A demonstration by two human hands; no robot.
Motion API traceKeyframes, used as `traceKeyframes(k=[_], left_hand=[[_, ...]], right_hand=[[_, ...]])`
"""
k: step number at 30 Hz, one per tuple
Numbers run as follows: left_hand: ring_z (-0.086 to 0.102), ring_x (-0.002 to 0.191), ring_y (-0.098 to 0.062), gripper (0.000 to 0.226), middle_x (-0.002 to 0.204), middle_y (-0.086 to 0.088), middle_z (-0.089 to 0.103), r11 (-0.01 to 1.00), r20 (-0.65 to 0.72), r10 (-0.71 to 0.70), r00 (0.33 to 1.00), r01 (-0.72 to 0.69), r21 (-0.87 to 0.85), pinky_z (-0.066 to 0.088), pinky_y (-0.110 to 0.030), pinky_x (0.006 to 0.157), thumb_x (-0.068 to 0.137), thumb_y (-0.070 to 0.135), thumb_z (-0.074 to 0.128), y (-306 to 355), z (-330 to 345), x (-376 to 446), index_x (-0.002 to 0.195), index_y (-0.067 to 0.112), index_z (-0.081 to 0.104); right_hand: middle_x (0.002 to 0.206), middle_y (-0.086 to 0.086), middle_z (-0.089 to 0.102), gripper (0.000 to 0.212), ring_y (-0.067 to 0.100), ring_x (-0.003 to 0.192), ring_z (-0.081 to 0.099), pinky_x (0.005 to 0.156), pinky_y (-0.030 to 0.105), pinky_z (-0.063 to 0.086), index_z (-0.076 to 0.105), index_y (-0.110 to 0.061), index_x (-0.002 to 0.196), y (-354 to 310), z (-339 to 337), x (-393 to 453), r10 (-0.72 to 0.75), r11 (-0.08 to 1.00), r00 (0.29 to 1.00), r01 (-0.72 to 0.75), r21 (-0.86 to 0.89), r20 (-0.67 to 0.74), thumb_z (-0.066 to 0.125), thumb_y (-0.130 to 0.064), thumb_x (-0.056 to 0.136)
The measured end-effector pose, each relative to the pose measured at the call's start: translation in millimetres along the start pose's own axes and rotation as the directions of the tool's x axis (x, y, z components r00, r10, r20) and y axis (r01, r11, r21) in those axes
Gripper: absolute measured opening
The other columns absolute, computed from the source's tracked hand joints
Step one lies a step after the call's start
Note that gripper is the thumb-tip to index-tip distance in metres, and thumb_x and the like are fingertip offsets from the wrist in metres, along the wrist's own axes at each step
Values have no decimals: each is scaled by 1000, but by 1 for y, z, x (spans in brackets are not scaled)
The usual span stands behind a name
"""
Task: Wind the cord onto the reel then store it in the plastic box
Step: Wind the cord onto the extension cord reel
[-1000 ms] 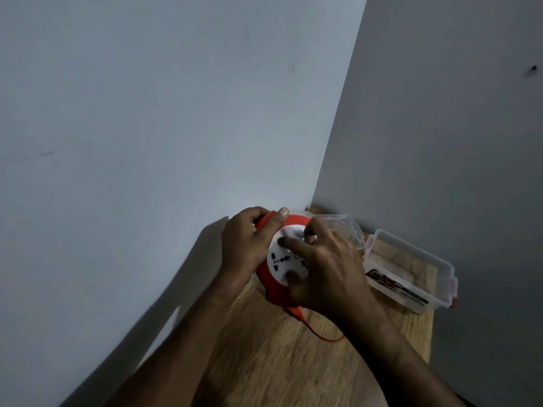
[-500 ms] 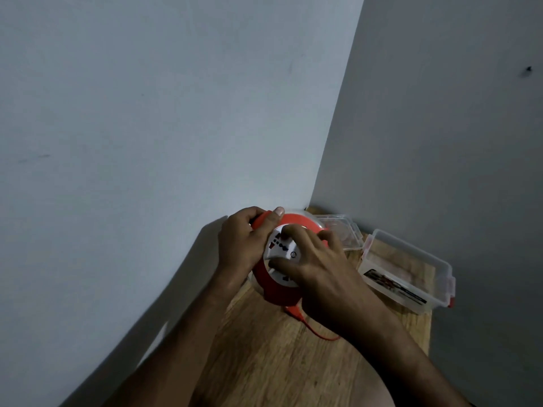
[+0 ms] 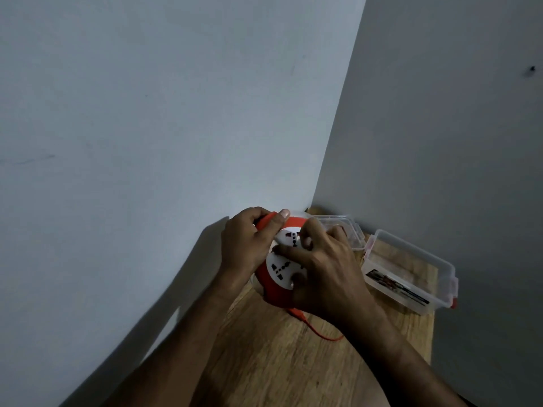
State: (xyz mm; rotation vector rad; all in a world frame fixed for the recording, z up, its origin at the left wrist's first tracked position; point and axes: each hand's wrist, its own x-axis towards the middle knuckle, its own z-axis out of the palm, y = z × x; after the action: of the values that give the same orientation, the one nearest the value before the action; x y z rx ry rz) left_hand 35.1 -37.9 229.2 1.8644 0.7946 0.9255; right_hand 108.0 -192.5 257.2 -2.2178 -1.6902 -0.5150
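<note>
A red reel [image 3: 274, 292] with a white socket face stands tilted on the wooden table [image 3: 279, 356] in the wall corner. My left hand [image 3: 245, 245] grips the reel's red rim from the left, thumb on top. My right hand [image 3: 326, 271] lies over the white face, its fingers pressed on it. A short length of red cord [image 3: 317, 330] trails from under the reel and runs beneath my right wrist. The clear plastic box [image 3: 411, 271] sits open to the right, with a printed label on its near wall.
The box's clear lid [image 3: 343, 230] lies behind my right hand near the corner. Two grey walls close in the table at the back and the right. The table's right edge runs just past the box.
My right hand has turned on the reel's white face, its fingers shifting round toward the upper right. The left hand has kept its grip on the rim.
</note>
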Motion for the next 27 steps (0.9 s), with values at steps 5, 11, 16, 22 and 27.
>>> traceKeyframes(k=[5, 11, 16, 22, 27], left_hand=[[72, 77, -7, 37, 82, 11, 76, 999, -23, 31, 999, -31, 35, 62, -32, 75, 92, 60, 67, 1, 3, -2, 89, 24, 76], [73, 76, -8, 41, 81, 11, 76, 999, -4, -44, 999, 44, 13, 62, -28, 74, 92, 62, 64, -3, 5, -3, 92, 23, 77], [75, 76, -11, 39, 83, 10, 77, 999, 8, -41, 999, 41, -27, 60, -25, 69, 93, 60, 65, 0, -3, 5, 94, 23, 78], [75, 77, -7, 39, 82, 9, 78, 999, 51, -19, 998, 21, -30, 65, -41, 79, 92, 60, 66, 2, -2, 1, 90, 22, 78], [74, 74, -6, 37, 79, 8, 77, 1000, 52, 4, 999, -3, -14, 64, -39, 74, 92, 58, 68, 2, -1, 3, 88, 23, 77]], right_hand=[[116, 8, 70, 68, 28, 95, 70, 72, 37, 57, 69, -24, 124, -13, 8, -4, 306, 949, 950, -310, 60, 66, 83, -53, 64], [109, 7, 73, 64, 25, 83, 71, 70, 35, 57, 68, -21, 124, -18, 2, -10, 224, 974, 974, -223, -42, 32, 82, -53, 71], [126, 10, 60, 56, 31, 114, 59, 92, 47, 48, 64, -22, 126, -4, -7, -14, -30, 997, 1000, 31, -64, 9, 82, -30, 73], [145, 10, 41, 74, 29, 133, 33, 104, 56, 39, 63, -33, 123, 7, -11, -6, -246, 959, 941, 271, -80, 234, 92, -26, 56], [143, 10, 40, 54, 27, 132, 36, 99, 52, 31, 67, -37, 119, 12, -3, -1, -242, 962, 951, 262, -81, 192, 84, -30, 68]])
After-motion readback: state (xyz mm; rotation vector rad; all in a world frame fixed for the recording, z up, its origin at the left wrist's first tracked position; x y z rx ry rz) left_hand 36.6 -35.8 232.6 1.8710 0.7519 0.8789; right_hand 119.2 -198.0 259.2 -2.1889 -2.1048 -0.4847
